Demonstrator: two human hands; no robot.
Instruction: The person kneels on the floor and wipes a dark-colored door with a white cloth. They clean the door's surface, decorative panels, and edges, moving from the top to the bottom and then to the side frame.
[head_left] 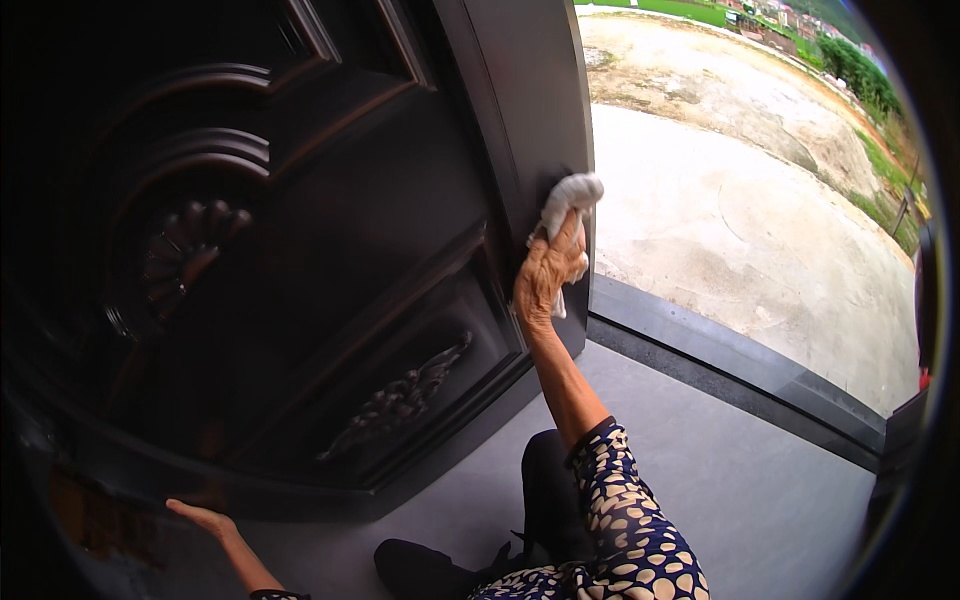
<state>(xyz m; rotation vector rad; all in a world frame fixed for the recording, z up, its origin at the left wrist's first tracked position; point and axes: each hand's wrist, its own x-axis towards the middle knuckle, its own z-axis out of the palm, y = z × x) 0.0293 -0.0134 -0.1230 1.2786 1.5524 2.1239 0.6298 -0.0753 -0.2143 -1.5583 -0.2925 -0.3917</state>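
A large dark door (330, 250) with raised mouldings and carved ornaments fills the left and middle of the view. My right hand (545, 275) reaches up to its right-hand border strip and is closed on a crumpled whitish cloth (572, 200). The cloth lies against the dark strip near its outer edge, and one end hangs below my fingers. At the lower left, my left hand (203, 517) is by the door's bottom edge, with its visible fingers stretched out and nothing seen in it. Whether it touches the door I cannot tell.
Below the door is a smooth grey floor (760, 450), with my dark-clad legs (550, 480) over it. A dark threshold (740, 365) crosses the doorway at right. Outside lies pale concrete ground (700, 210), with greenery beyond. A dark frame (905, 440) stands at the far right.
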